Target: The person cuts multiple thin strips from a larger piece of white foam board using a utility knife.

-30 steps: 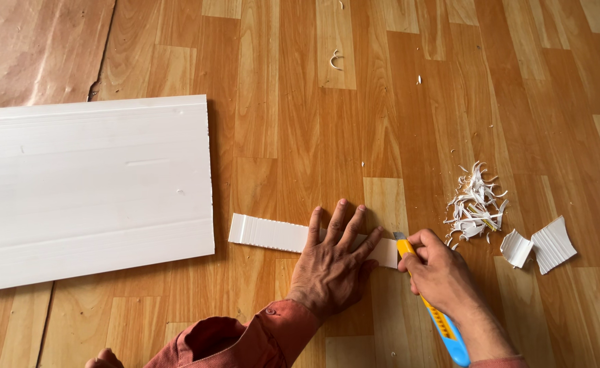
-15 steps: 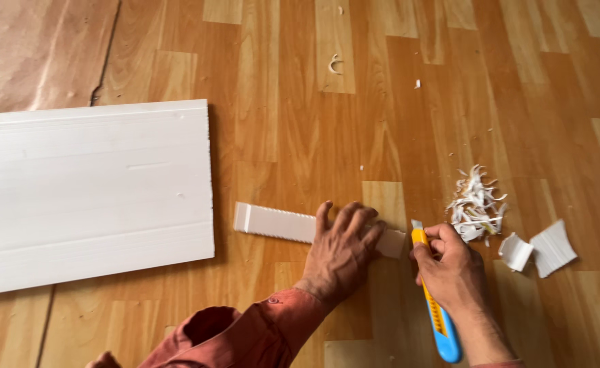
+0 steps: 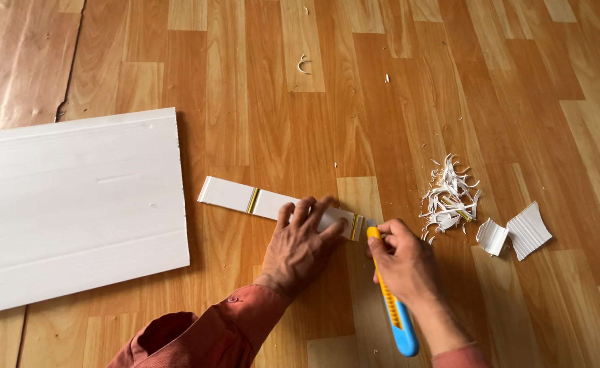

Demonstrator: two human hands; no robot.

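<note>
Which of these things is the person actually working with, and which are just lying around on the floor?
In use:
left hand
white strip
right hand
yellow and blue utility knife

Lying about:
large white panel
white shavings
two white offcuts
brown paper

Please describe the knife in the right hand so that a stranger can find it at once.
On the wooden floor, right of the big white panel, lies a narrow white strip. At its right end, the right hand grips the utility knife, the only yellow and blue thing among white pieces.

glossy wood floor [image 3: 409, 102], seemingly plastic white strip [image 3: 245, 199]
</note>
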